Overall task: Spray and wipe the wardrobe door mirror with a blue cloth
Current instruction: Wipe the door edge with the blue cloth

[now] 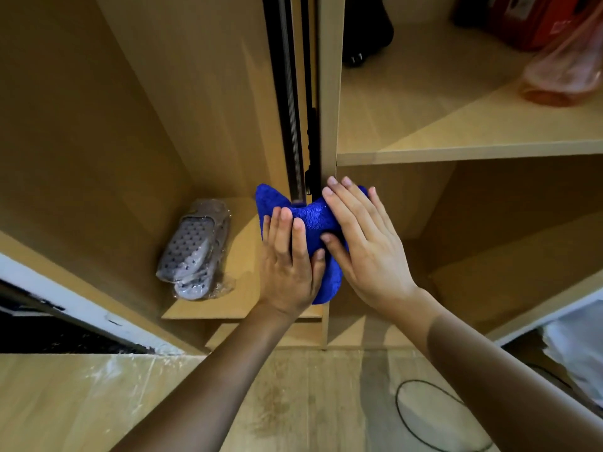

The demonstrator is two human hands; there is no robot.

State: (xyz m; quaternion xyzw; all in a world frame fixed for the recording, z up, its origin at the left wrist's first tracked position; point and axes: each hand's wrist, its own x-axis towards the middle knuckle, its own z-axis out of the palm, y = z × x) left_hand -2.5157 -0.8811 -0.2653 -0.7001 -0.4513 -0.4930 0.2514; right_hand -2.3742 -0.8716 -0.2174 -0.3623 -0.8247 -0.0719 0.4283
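the left hand (287,272) lies flat with straight fingers on the left side of a bright blue fluffy microfibre cloth (315,223), its thumb pressing the cloth's lower fold. the right hand (365,243) mirrors it from the other side, fingers long and straight over the cloth's right half, thumb tucked against the middle. between the two palms the cloth is wrapped around the narrow edge of the dark-framed wardrobe door (293,109), which runs up as a thin vertical strip seen end on; the mirror face itself cannot be made out from this angle. just right of the door stands a pale wooden upright panel (329,76) of the wardrobe. to the left, on a low wooden shelf (241,308), lies a pair of grey perforated rubber slippers in clear plastic wrap (192,252). up right, a higher shelf (456,154) carries a pink translucent plastic bag (561,73), a red box (528,21) and a black object (368,31). below, a thin black cable loop (434,415) lies on the wood-grain floor (293,402).
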